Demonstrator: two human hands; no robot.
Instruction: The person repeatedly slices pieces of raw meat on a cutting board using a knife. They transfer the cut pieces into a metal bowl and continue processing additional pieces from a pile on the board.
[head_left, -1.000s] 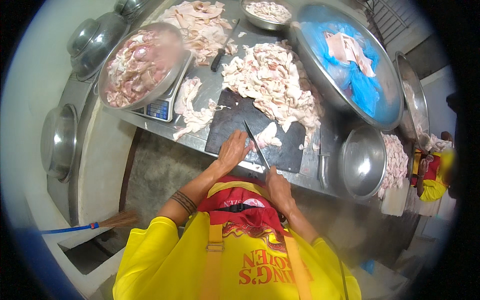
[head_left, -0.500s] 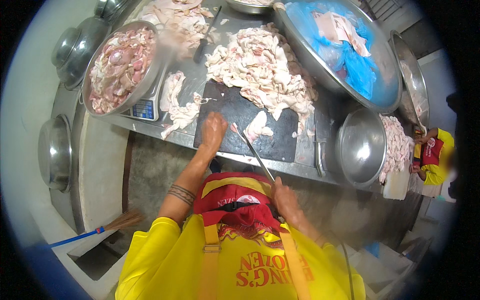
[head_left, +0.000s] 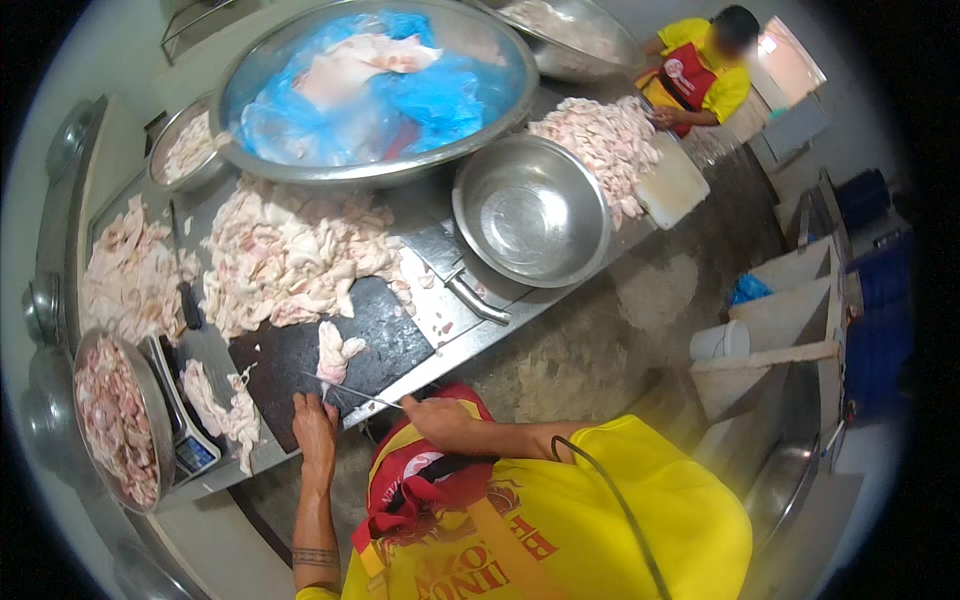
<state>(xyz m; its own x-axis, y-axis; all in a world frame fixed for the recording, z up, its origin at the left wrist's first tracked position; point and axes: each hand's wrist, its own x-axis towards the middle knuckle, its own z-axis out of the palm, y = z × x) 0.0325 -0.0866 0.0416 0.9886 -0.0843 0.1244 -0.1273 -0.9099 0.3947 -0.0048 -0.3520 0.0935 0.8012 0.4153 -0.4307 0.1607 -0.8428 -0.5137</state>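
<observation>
My right hand (head_left: 440, 424) grips a knife (head_left: 372, 397) by its handle. The thin blade points left across the near part of a dark cutting board (head_left: 395, 335). Just beyond the blade lies a pale piece of raw skin or fat (head_left: 334, 352). My left hand (head_left: 315, 424) is at the board's near edge, fingers drawn together close to the knife tip. A small reddish bit shows beside those fingers; whether they grip it is hidden. A large heap of pale raw pieces (head_left: 285, 260) covers the board's far side.
A large basin (head_left: 375, 172) with blue plastic bags stands behind the heap. An empty steel bowl (head_left: 530, 215) and a metal-handled tool (head_left: 475, 300) lie to the right. At left, a filled bowl (head_left: 118, 425) rests on a scale (head_left: 197, 452). A co-worker (head_left: 700, 75) stands far right.
The view has swung right, so the table appears further left and more of the room shows. My left hand has come closer to the knife tip; the right still holds the knife.
</observation>
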